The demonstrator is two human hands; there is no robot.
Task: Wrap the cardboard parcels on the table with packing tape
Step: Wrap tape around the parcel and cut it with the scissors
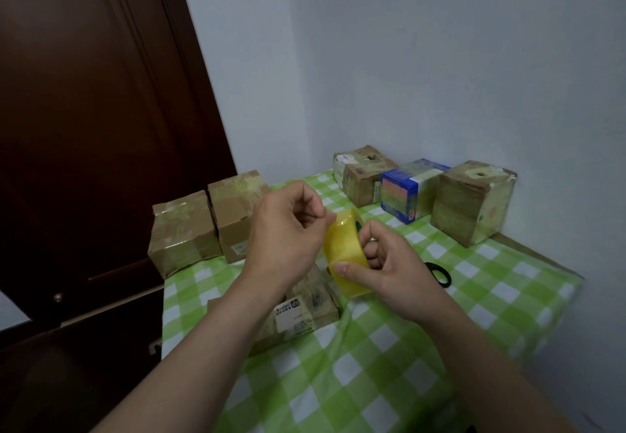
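**Head view.** Clock directions are read from the tape roll (343, 246), with 12 o'clock pointing away from the wearer. The counter (389, 365) carries a green-and-white check cloth.

**Hands.** The right hand (386, 263) grips the yellowish roll above the counter, thumb across its outer face and fingers curled into the core. The left hand (288, 226), fingers curled, pinches at the roll's upper rim at 11 o'clock. Whether a free tape end lies between thumb and forefinger cannot be told.

**Containers.** Every parcel is closed, so no contents show.
- At 7 o'clock, under the hands, the flat parcel (305, 310) lies on the cloth with a white printed label. The left forearm hides part of it.
- At 9 to 10 o'clock, at the counter's left edge, the near-left parcel (183, 233) and far-left parcel (233, 212) stand side by side, with glossy tape on their tops.
- At 1 to 2 o'clock, a close row by the wall holds the rear parcel (362, 175), the blue box (406, 192) and the corner parcel (471, 202). Both brown tops show a small hole.

**Surroundings.**
- The scissors (440, 273) lie on the cloth at 3 o'clock. Only their black handles show beyond the right wrist.
- A dark wooden door (84, 128) stands at 9 to 11 o'clock.
- A pale wall (440, 60) lies behind the row.
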